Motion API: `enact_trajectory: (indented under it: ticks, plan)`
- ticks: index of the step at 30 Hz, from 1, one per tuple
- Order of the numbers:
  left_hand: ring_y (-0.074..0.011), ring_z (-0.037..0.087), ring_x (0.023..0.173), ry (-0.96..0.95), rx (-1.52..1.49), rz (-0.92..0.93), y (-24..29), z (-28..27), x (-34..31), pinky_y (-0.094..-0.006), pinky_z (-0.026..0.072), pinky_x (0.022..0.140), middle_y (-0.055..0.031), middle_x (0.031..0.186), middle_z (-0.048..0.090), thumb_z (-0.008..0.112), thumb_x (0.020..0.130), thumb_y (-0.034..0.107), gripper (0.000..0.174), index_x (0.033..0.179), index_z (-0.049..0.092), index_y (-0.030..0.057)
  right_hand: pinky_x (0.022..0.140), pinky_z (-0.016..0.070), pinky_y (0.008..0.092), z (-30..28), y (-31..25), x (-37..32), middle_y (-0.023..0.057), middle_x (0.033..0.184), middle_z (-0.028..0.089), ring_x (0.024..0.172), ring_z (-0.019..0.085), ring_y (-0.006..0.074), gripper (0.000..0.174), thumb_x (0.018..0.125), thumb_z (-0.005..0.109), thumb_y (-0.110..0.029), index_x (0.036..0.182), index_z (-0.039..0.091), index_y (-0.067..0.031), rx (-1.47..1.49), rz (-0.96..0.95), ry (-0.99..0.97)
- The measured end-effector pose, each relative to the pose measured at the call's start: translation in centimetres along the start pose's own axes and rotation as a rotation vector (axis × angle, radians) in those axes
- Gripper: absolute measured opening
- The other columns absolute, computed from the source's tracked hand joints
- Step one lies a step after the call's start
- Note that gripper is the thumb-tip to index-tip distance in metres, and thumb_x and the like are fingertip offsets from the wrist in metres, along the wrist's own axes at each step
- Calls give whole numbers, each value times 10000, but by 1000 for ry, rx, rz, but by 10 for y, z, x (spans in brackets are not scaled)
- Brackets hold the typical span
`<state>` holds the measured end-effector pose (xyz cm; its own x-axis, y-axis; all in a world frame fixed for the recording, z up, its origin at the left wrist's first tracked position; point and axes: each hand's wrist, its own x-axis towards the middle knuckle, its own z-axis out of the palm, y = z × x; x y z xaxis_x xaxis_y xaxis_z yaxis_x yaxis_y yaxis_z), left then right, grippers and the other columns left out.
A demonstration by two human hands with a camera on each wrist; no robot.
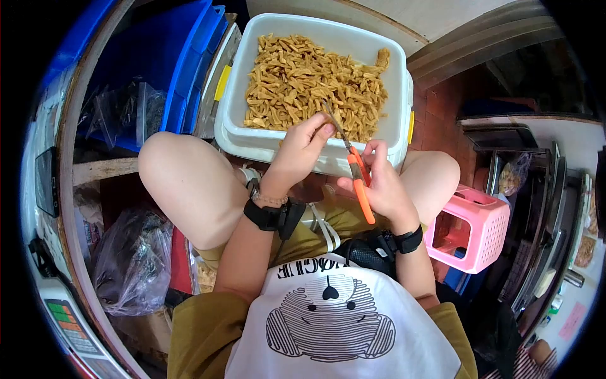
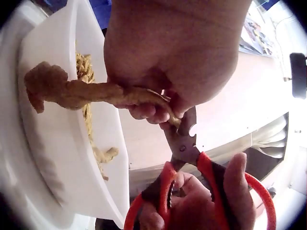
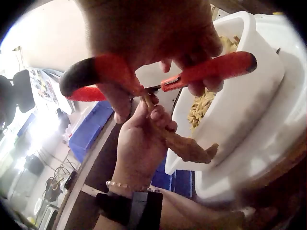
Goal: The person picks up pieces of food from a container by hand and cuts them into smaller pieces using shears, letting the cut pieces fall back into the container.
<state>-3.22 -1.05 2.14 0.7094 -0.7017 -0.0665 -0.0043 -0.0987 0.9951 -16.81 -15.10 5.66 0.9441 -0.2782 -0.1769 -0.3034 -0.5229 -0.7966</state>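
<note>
My left hand (image 1: 297, 155) pinches a long, wrinkled brown strip (image 2: 91, 92) near one end. Its thicker, crooked end sticks out past the hand, as the right wrist view also shows. My right hand (image 1: 385, 183) grips orange-handled scissors (image 1: 363, 199), with the handles spread apart in the left wrist view. The scissor blades (image 2: 183, 143) are right at the strip's pinched end, close to the left fingertips. Both hands are over the near rim of a white tub (image 1: 396, 82), which holds a thick layer of short brown pieces (image 1: 309, 82).
Blue bins (image 1: 183, 69) stand to the left of the tub, with clear plastic bags by them. A pink plastic basket (image 1: 486, 234) is beside the person's right knee. A filled plastic bag (image 1: 132, 262) lies at lower left. The person's knees flank the tub's near side.
</note>
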Motion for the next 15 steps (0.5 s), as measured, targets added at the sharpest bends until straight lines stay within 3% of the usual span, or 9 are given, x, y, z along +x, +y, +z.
enact_trajectory:
  ticks: [5,9,11,15]
  plan:
    - [-153,433,635,47,-31,-1,-10,3,1,-309,410,612,-90,672,493,495,983,222,242,963,539,-15,569,462,353,-4,-1,-3,137,687,542,587,548,291,657,719,828,-375,981,330,-37,-10,-26,20]
    - [-136,413,620,143,-12,32,-10,-2,5,-307,399,595,-74,652,446,501,983,200,201,964,528,1,490,402,312,-5,-7,-4,102,583,475,501,440,221,633,706,851,-309,927,316,-53,83,59,22]
    - [-184,460,633,144,47,13,-5,-8,5,-322,411,618,-109,687,485,506,978,183,191,982,531,-6,475,388,303,-5,-7,-4,91,560,454,487,418,202,630,703,856,-295,918,315,-56,70,49,34]
    - [-291,501,691,221,283,168,-3,-12,5,-356,433,671,-169,780,542,515,971,184,213,1006,536,-25,483,398,307,-3,-6,-1,86,567,442,492,426,199,634,694,860,-308,920,322,-62,-14,45,82]
